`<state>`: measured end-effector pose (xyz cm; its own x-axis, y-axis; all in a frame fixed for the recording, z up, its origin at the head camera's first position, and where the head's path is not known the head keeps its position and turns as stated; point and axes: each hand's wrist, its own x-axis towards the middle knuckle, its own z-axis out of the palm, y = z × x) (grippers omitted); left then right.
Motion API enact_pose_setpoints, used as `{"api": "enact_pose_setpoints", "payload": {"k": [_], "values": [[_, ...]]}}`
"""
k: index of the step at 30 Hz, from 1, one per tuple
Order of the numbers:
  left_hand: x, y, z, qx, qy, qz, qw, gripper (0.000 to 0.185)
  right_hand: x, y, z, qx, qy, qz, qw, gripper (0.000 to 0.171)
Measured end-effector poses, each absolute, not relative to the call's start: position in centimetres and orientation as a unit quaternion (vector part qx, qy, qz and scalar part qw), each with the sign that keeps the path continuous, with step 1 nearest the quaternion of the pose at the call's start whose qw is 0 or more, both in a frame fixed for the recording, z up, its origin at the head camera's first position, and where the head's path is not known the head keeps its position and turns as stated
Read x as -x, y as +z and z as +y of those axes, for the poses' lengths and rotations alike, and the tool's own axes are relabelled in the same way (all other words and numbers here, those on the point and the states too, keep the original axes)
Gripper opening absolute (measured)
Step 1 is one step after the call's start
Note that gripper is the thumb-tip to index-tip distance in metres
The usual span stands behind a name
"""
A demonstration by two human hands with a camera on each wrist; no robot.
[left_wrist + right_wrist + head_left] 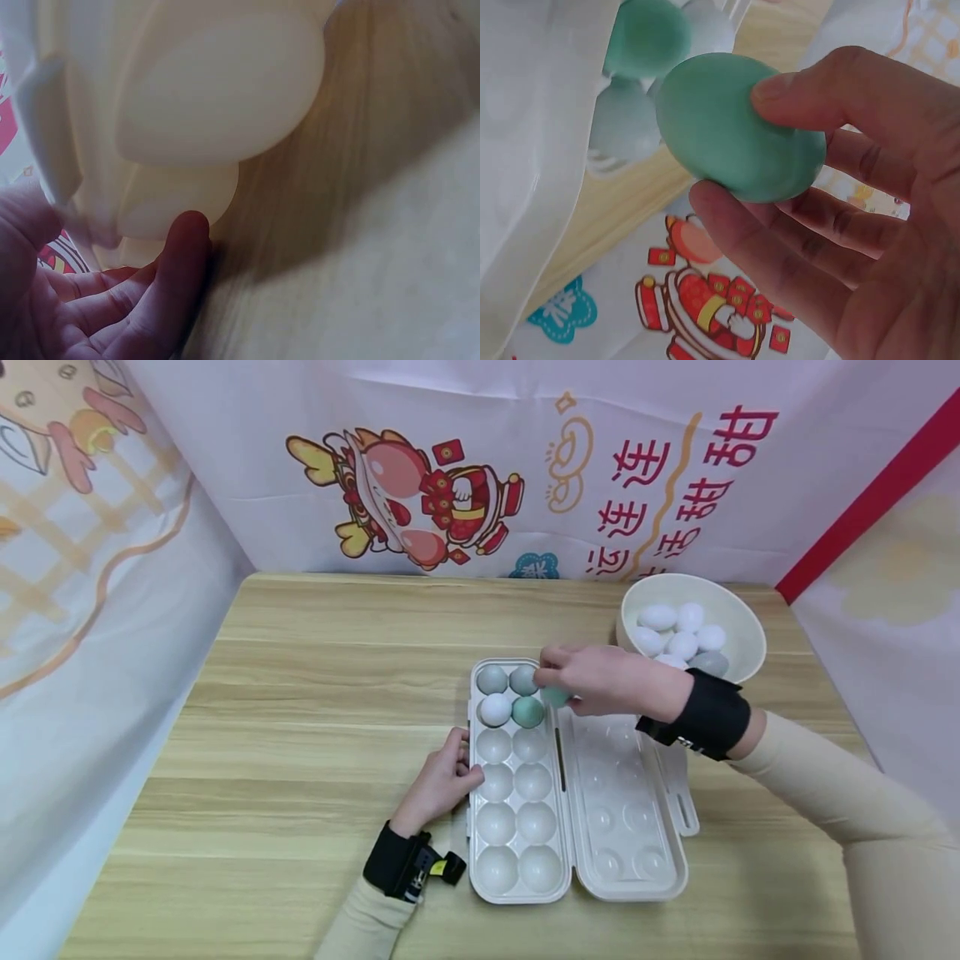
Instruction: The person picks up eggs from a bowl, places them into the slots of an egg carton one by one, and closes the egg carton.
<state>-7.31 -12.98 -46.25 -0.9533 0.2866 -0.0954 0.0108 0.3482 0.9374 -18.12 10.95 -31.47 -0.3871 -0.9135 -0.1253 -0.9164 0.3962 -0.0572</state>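
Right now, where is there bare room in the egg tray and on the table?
Free: eight tray cups nearer the person than the four eggs, and table left of the left hand. Crowded: the far end, where the right hand holds a green egg beside the bowl.

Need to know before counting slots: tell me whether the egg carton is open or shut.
Open. The egg carton lies flat on the table, its lid folded out to the right, cups exposed and four eggs seated.

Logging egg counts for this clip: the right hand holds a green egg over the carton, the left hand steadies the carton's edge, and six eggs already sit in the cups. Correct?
Not quite: four eggs sit in the carton, not six, as the head view shows. The right hand does hold the green egg, and the left hand rests at the carton's edge.
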Motion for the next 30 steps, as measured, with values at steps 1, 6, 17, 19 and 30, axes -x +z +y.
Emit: {"api": "enact_pose_setpoints", "payload": {"k": [1,6,17,19,30], "values": [[7.3,-46.2,-13.0,-0.091,0.563,0.812,0.123,0.037,18.0,-31.6,10.7,0.558,0.013,0.827,0.064,0.038],[7.4,-46.2,-12.9,-0.085,0.559,0.815,0.128,0.038,17.4,-32.6,9.3,0.584,0.008,0.807,0.081,0.038],[7.3,-46.3,-13.1,-0.084,0.560,0.816,0.116,0.038,16.5,-34.7,6.7,0.626,0.011,0.776,0.076,0.038],[7.3,-46.3,-13.1,-0.086,0.557,0.818,0.115,0.038,16.4,-35.1,6.3,0.634,0.016,0.771,0.057,0.039],[7.5,-46.4,-13.1,-0.103,0.536,0.833,0.091,0.037,16.2,-37.2,4.9,0.650,0.035,0.758,0.035,0.045]]}}
